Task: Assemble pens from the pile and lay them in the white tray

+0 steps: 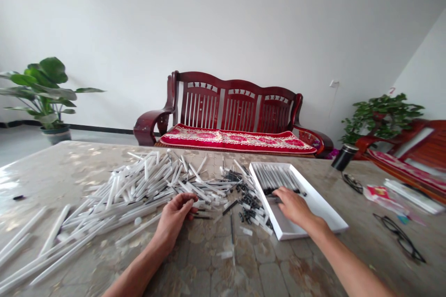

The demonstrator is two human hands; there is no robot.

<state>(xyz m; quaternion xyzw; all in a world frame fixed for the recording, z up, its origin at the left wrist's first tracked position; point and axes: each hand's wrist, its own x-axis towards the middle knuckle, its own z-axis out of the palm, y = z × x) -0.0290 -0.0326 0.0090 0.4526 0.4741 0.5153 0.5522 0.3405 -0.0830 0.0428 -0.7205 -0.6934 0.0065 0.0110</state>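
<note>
Across the foreground spreads a patterned, glossy table [195, 264]; beyond it stands a dark red wooden bench [239, 85] with a red floral seat cover [237, 138], set before a plain pale wall [216, 23]; one potted plant [52, 72] stands at far left, leafy greenery [379, 116] at right beside a wooden armchair [425, 148].

Left of centre lies a loose heap of white tubes [139, 185]; near the middle, small black and clear pieces [249, 209] lie scattered up to the side of a shallow white tray [327, 216]; inside the tray, slim pens [277, 176] lie side by side toward the far end.

Left hand [177, 216] is at the heap's right edge, thumb and fingers drawn close; whether it holds anything cannot be told; right hand [292, 206] reaches into the tray at the pens' dark near ends, fingers bent, grip not determinable; its forearm crosses and hides part of the tray's near edge.

To the tray's right: black cylinder [344, 157], red-and-clear packet [378, 191], white strips [414, 196] and, nearer, dark-framed glasses [395, 228].
</note>
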